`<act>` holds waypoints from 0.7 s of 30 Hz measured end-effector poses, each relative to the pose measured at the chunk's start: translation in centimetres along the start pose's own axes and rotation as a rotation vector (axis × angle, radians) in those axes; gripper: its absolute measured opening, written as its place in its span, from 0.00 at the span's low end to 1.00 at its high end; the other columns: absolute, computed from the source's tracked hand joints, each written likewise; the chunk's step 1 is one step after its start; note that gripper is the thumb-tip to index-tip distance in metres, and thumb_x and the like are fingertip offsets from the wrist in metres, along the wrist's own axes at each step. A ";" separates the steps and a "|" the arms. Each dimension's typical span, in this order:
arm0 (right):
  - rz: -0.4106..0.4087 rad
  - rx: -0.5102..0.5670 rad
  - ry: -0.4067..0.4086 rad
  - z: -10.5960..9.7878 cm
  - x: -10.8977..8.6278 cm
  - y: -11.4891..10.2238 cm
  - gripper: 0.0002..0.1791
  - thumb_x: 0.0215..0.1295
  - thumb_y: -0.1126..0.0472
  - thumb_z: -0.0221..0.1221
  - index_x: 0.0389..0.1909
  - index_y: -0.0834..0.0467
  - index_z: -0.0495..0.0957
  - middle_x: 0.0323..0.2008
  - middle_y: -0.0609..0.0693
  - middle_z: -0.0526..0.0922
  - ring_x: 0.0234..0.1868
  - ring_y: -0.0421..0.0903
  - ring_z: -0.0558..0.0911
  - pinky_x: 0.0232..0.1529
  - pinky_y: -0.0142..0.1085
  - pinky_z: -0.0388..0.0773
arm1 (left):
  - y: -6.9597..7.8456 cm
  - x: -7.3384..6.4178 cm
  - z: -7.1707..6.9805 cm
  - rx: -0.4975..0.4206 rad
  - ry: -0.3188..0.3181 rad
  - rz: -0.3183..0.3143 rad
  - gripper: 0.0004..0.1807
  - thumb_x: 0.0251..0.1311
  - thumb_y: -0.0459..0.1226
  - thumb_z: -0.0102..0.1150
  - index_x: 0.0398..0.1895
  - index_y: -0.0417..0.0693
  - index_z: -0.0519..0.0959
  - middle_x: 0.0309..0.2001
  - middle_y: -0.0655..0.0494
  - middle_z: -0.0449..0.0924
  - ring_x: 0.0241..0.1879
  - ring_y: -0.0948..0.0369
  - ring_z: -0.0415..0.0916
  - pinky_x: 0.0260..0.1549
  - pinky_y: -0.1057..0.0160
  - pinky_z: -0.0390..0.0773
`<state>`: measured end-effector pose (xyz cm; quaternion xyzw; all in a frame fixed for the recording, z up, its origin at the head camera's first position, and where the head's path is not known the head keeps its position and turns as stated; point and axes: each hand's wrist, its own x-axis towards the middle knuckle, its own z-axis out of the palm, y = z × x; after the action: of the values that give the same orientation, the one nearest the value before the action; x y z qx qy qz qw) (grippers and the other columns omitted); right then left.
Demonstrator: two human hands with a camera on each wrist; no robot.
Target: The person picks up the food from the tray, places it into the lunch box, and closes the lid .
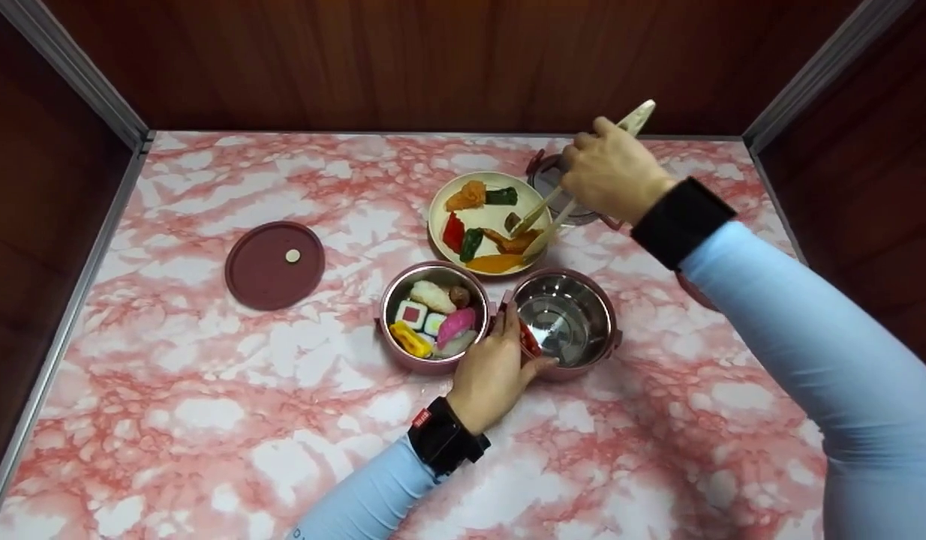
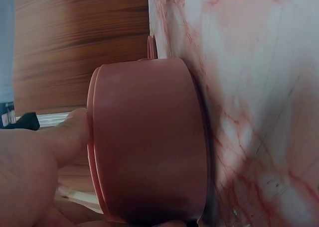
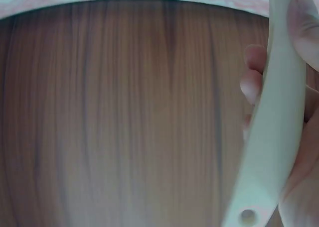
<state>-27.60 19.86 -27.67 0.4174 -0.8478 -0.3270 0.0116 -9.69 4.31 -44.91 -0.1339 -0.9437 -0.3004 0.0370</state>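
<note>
My right hand (image 1: 613,169) grips cream plastic tongs (image 3: 274,122). The tong tips reach down onto a cream plate (image 1: 478,218), around brownish-orange food pieces (image 1: 517,241); whether they pinch one cannot be told. Red, green and orange vegetable-like pieces also lie on this plate. With my left hand (image 1: 493,379) I hold the near left side of a pink steel-lined lunch container (image 1: 575,307), thumb at its rim; its pink outer wall (image 2: 149,142) fills the left wrist view. A red piece (image 1: 529,341) lies inside, against the left wall, partly behind my fingers.
Left of it, a second pink container (image 1: 425,365) holds sushi-like pieces and other food. A dark red round lid (image 1: 264,274) lies farther left. Behind my right hand is a clear lid (image 1: 545,174) with red clips. Another red round item (image 1: 696,291) is mostly under the right forearm.
</note>
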 end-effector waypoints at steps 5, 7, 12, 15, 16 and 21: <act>0.008 -0.005 -0.053 -0.3 1.3 -0.3 0.05 0.57 0.61 0.67 0.29 0.59 0.82 0.34 0.58 0.83 0.36 0.56 0.76 0.42 0.48 0.68 | -0.1 -0.1 0.1 0.002 0.011 0.003 0.55 0.56 0.60 0.65 0.73 0.29 0.57 0.65 0.33 0.68 0.44 0.46 0.83 0.40 0.54 0.82; 0.012 -0.004 -0.045 -0.3 1.7 -0.4 0.03 0.57 0.63 0.66 0.29 0.58 0.82 0.32 0.58 0.83 0.36 0.57 0.76 0.41 0.47 0.68 | -0.1 -0.1 0.1 -0.002 0.019 0.008 0.55 0.56 0.60 0.65 0.73 0.29 0.56 0.65 0.33 0.68 0.42 0.47 0.83 0.40 0.54 0.82; 0.006 -0.024 -0.035 -0.5 2.0 -0.2 0.02 0.57 0.65 0.63 0.27 0.56 0.81 0.27 0.55 0.83 0.32 0.55 0.77 0.39 0.46 0.67 | -0.1 -0.1 0.1 -0.013 0.028 0.015 0.56 0.56 0.59 0.66 0.74 0.29 0.55 0.65 0.33 0.69 0.40 0.47 0.84 0.38 0.54 0.82; 0.012 -0.015 -0.033 -0.6 1.8 0.1 0.04 0.58 0.65 0.62 0.24 0.56 0.80 0.25 0.54 0.82 0.31 0.54 0.77 0.39 0.46 0.68 | -0.1 -0.1 0.2 -0.006 0.025 0.015 0.55 0.56 0.59 0.66 0.73 0.29 0.56 0.65 0.33 0.69 0.40 0.47 0.84 0.38 0.54 0.82; 0.019 -0.003 -0.028 -0.7 1.7 0.2 0.05 0.57 0.64 0.62 0.23 0.56 0.80 0.25 0.54 0.82 0.31 0.54 0.76 0.39 0.46 0.68 | -0.1 -0.1 0.2 -0.006 0.024 0.016 0.55 0.57 0.59 0.66 0.73 0.29 0.57 0.65 0.33 0.69 0.40 0.47 0.84 0.38 0.54 0.82; 0.064 0.060 -0.009 -1.0 1.1 0.9 0.08 0.56 0.64 0.62 0.19 0.56 0.77 0.23 0.54 0.81 0.29 0.53 0.75 0.41 0.49 0.67 | -0.1 -0.1 0.1 -0.010 0.022 0.018 0.55 0.57 0.59 0.65 0.73 0.29 0.56 0.66 0.34 0.68 0.39 0.48 0.84 0.38 0.54 0.82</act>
<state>-28.63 18.94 -26.65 0.3888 -0.8701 -0.3029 0.0060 -9.60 4.26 -45.10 -0.1393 -0.9405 -0.3061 0.0494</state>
